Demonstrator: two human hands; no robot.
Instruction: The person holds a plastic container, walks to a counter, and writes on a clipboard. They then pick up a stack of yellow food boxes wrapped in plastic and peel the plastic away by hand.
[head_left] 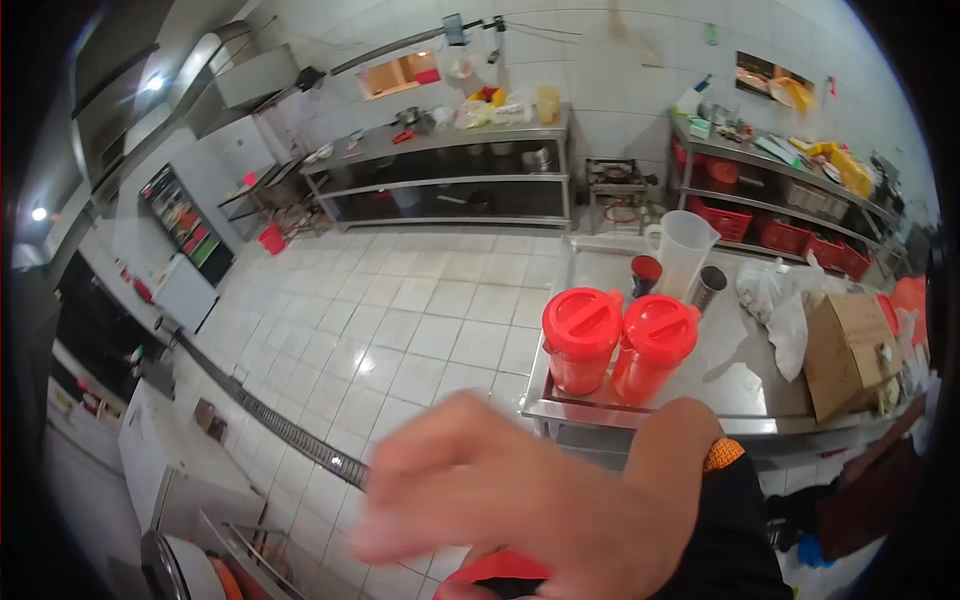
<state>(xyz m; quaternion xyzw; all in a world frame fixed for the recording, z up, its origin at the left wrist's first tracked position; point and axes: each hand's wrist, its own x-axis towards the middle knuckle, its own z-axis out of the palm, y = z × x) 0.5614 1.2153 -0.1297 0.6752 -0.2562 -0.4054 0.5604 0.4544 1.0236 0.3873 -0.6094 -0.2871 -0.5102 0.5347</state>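
My right hand (470, 490) is raised close to the camera in the lower middle, blurred by motion. Its fingers look bent, but the smear hides whether they hold anything. The bare forearm bends back to a black sleeve (740, 530) with an orange cuff. Below the hand shows a red and black piece (505, 567) that I cannot make out. My left hand does not show clearly. Beyond my arm, two red-lidded pitchers (580, 345) (652, 350) stand upright on a steel table (735, 350), apart from the hand.
Behind the pitchers stand a clear measuring jug (683, 255), a red cup (645, 273) and a dark metal cup (709, 287). Plastic bags (775, 305) and a cardboard box (850, 350) lie rightward. Steel shelves (450, 185) line the back wall; a floor drain (290, 430) crosses the tiles.
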